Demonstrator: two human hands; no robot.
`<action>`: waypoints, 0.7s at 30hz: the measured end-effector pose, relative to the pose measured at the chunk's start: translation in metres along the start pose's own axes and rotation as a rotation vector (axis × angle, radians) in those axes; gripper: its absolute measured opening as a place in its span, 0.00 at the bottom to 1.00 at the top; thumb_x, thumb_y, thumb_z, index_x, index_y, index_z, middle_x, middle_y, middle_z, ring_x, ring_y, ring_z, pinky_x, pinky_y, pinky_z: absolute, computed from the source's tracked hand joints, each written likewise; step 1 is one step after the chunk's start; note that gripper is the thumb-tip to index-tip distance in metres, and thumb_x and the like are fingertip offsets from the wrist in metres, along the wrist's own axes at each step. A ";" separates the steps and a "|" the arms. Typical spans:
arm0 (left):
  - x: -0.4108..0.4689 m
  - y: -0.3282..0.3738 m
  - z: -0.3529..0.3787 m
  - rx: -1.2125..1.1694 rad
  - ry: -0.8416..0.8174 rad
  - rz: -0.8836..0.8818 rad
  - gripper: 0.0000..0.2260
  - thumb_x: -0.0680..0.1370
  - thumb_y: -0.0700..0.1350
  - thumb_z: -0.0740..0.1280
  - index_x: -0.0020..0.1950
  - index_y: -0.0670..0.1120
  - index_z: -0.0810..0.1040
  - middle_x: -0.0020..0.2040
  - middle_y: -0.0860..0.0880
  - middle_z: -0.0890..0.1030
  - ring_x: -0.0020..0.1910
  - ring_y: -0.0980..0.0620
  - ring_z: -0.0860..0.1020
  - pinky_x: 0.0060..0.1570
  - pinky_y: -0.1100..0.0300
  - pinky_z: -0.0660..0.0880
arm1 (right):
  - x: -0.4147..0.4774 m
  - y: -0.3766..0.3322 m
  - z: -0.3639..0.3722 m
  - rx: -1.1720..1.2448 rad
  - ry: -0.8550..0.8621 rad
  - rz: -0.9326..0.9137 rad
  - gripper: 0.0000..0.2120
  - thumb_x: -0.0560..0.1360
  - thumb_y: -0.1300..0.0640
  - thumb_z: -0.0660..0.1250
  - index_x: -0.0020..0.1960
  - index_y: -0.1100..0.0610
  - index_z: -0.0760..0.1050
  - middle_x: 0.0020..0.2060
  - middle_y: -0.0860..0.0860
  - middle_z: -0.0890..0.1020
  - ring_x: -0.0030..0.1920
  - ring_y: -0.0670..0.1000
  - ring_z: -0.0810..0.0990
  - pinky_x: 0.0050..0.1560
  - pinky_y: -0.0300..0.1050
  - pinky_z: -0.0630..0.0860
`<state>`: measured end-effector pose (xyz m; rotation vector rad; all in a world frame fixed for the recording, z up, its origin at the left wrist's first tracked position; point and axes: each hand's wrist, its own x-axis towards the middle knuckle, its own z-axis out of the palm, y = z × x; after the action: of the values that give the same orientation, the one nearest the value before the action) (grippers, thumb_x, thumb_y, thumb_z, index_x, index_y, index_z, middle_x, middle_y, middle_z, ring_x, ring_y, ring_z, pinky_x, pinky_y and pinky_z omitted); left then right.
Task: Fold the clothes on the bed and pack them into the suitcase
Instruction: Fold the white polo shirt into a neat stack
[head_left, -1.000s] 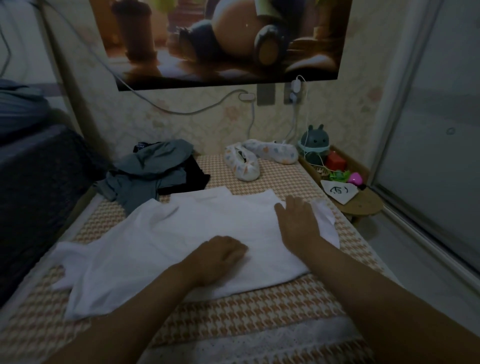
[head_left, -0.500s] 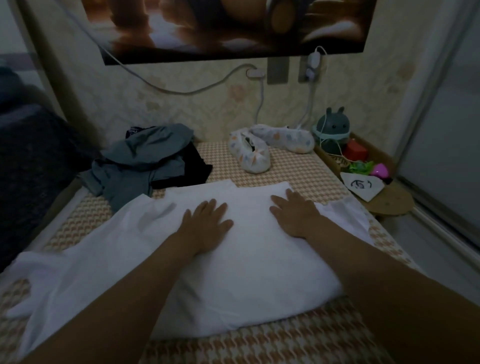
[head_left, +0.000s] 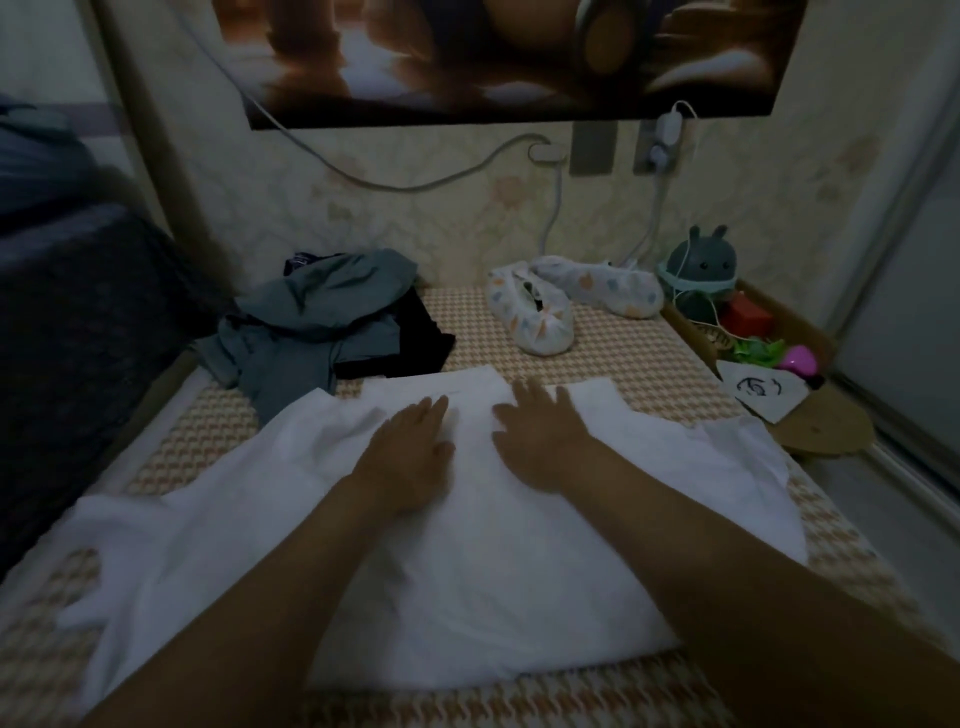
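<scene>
On my feed the white garment (head_left: 467, 561) lies spread across the middle of the bed (head_left: 623, 353), on an orange-and-cream houndstooth cover. It is plain white cloth with soft creases. Its near edge is doubled into a rounded fold, and two straight layered edges show at the far side. One loose part trails off to the left and another flap splays out to the right. My left hand (head_left: 410, 457) lies palm down on the cloth near its far edge, fingers straight and close together, gripping nothing. My right hand (head_left: 545, 441) sits just beside it, also flat, fingers slightly spread and a little blurred, pressing the fabric rather than holding it. Toward the wall, a crumpled grey garment (head_left: 311, 322) is heaped partly over a black garment (head_left: 415, 338), just beside the white cloth's far left corner. A pair of patterned slippers (head_left: 540, 317) lies further right, near the wall.
</scene>
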<state>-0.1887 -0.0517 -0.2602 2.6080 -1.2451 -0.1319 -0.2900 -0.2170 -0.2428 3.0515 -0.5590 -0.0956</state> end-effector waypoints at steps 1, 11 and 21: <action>-0.012 -0.007 -0.007 0.005 0.050 0.012 0.26 0.83 0.52 0.52 0.79 0.46 0.52 0.78 0.45 0.55 0.77 0.47 0.55 0.75 0.53 0.52 | -0.003 -0.018 -0.001 0.092 -0.005 -0.068 0.26 0.83 0.44 0.47 0.78 0.51 0.55 0.79 0.56 0.48 0.78 0.55 0.46 0.76 0.59 0.44; -0.163 -0.065 -0.044 0.195 0.111 -0.545 0.18 0.80 0.52 0.59 0.65 0.44 0.64 0.66 0.42 0.65 0.65 0.42 0.64 0.60 0.48 0.65 | -0.075 -0.125 0.001 0.298 -0.094 -0.316 0.27 0.83 0.43 0.48 0.80 0.50 0.49 0.79 0.53 0.47 0.78 0.52 0.48 0.77 0.50 0.47; -0.218 -0.092 -0.060 -0.012 0.091 -0.664 0.25 0.80 0.60 0.58 0.62 0.40 0.76 0.60 0.42 0.79 0.58 0.43 0.76 0.56 0.54 0.71 | -0.122 -0.135 0.009 0.218 -0.097 -0.272 0.29 0.83 0.41 0.46 0.80 0.49 0.42 0.79 0.53 0.45 0.78 0.53 0.47 0.77 0.51 0.47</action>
<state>-0.2458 0.1842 -0.2313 2.8680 -0.3081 -0.1334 -0.3568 -0.0475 -0.2520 3.3330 -0.1632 -0.2048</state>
